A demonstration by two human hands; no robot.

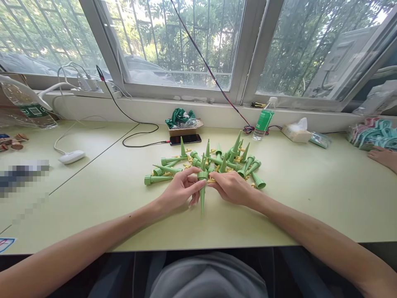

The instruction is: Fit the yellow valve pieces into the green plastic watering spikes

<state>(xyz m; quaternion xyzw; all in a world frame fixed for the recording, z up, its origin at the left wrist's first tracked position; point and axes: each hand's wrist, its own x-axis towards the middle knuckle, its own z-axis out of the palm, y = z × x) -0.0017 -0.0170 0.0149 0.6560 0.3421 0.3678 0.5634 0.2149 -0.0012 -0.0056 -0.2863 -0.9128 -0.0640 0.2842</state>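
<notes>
My left hand is closed, with thumb and fingers pinching the ribbed collar of a green plant watering spike. The spike's point hangs down toward the table. Closed beside it, my right hand pinches a small yellow valve at the side of that collar. Whether the valve sits in the collar or only touches it, I cannot tell. Just beyond both hands lies a loose heap of several more green spikes, some standing on their caps, with small yellow valves scattered among them.
Behind the heap are a phone on a black cable and a small cardboard box. A bottle and a tissue pack stand by the window ledge. Another person's hand rests at far right, near bagged hangers. A white mouse lies left.
</notes>
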